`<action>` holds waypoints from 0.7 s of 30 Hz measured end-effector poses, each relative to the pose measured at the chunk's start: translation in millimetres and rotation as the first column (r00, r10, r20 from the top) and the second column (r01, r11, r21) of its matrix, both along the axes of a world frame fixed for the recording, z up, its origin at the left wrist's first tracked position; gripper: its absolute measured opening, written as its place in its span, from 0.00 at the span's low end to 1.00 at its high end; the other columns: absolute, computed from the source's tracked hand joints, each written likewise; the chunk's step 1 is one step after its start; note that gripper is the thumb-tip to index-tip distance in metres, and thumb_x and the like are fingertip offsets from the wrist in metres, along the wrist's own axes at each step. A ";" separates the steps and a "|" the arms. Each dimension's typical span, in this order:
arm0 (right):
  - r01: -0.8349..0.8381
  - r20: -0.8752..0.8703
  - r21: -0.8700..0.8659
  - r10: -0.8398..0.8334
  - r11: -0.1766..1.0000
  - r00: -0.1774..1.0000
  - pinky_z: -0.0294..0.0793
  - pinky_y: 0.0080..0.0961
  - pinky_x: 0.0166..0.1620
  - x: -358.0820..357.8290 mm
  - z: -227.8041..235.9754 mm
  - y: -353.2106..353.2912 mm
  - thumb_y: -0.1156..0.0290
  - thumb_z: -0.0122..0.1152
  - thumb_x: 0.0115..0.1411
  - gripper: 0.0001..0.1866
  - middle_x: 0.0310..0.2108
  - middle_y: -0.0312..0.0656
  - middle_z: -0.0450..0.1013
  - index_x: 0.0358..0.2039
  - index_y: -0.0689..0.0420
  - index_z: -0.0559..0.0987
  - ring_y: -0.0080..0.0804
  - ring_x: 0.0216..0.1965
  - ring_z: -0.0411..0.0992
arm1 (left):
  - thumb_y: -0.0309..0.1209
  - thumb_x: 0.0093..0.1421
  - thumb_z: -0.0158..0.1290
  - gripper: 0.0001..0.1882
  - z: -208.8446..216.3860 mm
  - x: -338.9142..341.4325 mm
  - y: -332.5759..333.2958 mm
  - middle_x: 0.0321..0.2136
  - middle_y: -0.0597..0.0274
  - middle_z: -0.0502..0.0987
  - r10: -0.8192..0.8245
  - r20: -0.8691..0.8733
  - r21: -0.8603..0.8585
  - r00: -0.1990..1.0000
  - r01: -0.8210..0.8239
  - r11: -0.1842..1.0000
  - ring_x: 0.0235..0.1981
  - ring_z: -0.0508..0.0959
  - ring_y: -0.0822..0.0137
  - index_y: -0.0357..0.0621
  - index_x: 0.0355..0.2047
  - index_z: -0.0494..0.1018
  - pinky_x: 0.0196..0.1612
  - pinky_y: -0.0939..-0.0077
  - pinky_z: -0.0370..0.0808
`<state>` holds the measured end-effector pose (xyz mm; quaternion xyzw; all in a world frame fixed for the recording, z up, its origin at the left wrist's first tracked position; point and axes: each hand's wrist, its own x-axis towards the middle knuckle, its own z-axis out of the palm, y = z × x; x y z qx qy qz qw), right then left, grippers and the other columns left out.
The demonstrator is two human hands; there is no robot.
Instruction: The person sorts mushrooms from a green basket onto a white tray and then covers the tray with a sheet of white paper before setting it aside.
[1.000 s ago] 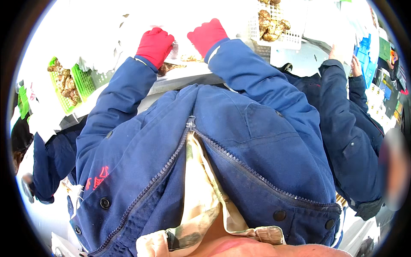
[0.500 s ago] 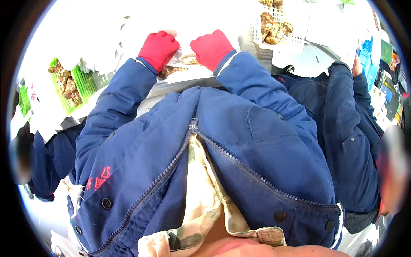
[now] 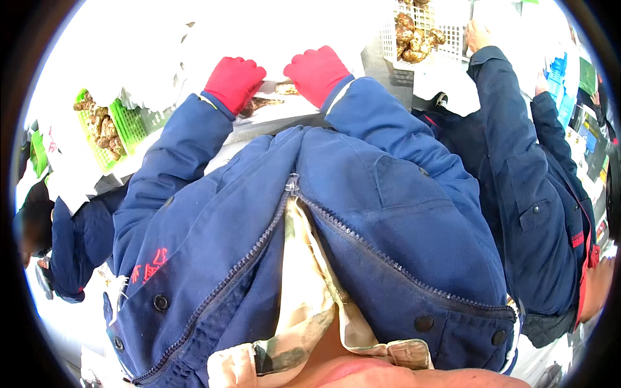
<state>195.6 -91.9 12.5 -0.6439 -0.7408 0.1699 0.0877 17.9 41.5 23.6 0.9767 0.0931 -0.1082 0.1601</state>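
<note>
My left hand (image 3: 235,83), in a red glove, is closed just left of the middle of the white work surface. My right hand (image 3: 317,75), gloved the same way, is closed a little to the right of it. Glare washes out the white in front of both, so whatever the fingers grip is hidden. Between the hands lie elongated, brown and pale pieces that look like mushrooms. The darker mushroom (image 3: 260,105) is close beside my left hand, and the paler mushroom (image 3: 286,88) is beside my right hand.
A white mesh basket (image 3: 388,46) of brown, lumpy mushrooms stands at the far right. At the left, more lie in a green basket (image 3: 134,126). A co-worker's sleeve (image 3: 501,97) reaches in on the right; another person's dark sleeve (image 3: 81,242) is at the left edge.
My left hand has shifted slightly nearer and left, my right slightly left. The co-worker on the right has stretched an arm forward, hand beside the white basket.
</note>
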 end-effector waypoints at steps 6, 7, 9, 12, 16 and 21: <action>-0.036 0.089 -0.173 0.052 0.984 0.995 0.67 0.35 0.40 0.3 10.3 -6.3 0.66 0.57 0.56 0.06 0.32 0.34 0.75 0.34 0.48 0.78 0.33 0.36 0.74 | 0.30 0.52 0.56 0.06 0.9 -17.3 -12.4 0.29 0.59 0.73 0.028 0.182 -0.076 0.983 -0.014 0.997 0.33 0.73 0.55 0.45 0.27 0.71 0.38 0.60 0.70; -0.046 0.083 -0.187 0.062 0.981 0.995 0.67 0.35 0.40 1.5 11.6 -7.4 0.66 0.57 0.56 0.06 0.32 0.34 0.75 0.34 0.48 0.78 0.33 0.36 0.74 | 0.29 0.52 0.56 0.05 -0.1 -19.4 -12.4 0.29 0.58 0.74 0.031 0.185 -0.103 0.982 -0.012 0.995 0.34 0.74 0.55 0.45 0.28 0.71 0.43 0.59 0.71; -0.050 0.093 -0.217 0.072 0.975 0.993 0.67 0.35 0.41 4.8 16.2 -4.9 0.64 0.56 0.56 0.07 0.33 0.35 0.75 0.35 0.48 0.78 0.33 0.36 0.74 | 0.30 0.50 0.56 0.05 8.1 -18.1 -17.0 0.27 0.59 0.74 0.030 0.133 0.010 0.991 -0.032 0.999 0.34 0.75 0.57 0.47 0.28 0.72 0.48 0.59 0.70; -0.008 -0.022 -0.151 0.005 0.989 1.000 0.68 0.36 0.41 -13.0 16.7 11.0 0.60 0.57 0.56 0.10 0.34 0.37 0.74 0.36 0.49 0.77 0.35 0.37 0.74 | 0.29 0.47 0.56 0.07 10.3 -29.5 -20.5 0.25 0.61 0.74 0.159 0.041 0.040 0.986 -0.161 0.986 0.35 0.76 0.58 0.47 0.29 0.73 0.55 0.59 0.67; -0.034 -0.099 -0.171 0.017 0.985 0.995 0.72 0.34 0.44 -21.9 6.2 37.6 0.67 0.59 0.55 0.12 0.39 0.40 0.74 0.41 0.50 0.76 0.38 0.43 0.74 | 0.26 0.48 0.53 0.08 1.0 -6.8 -16.0 0.26 0.57 0.76 0.171 -0.072 -0.048 0.983 -0.175 0.983 0.37 0.76 0.57 0.46 0.31 0.74 0.54 0.58 0.67; 0.022 -0.604 -0.102 -0.080 0.995 0.793 0.72 0.31 0.49 19.8 10.1 5.5 0.70 0.56 0.56 0.18 0.46 0.41 0.75 0.49 0.52 0.76 0.34 0.46 0.74 | 0.27 0.50 0.56 0.08 10.3 -26.6 -26.2 0.32 0.61 0.78 0.172 0.013 0.052 0.985 -0.172 0.984 0.43 0.75 0.58 0.48 0.33 0.76 0.60 0.53 0.59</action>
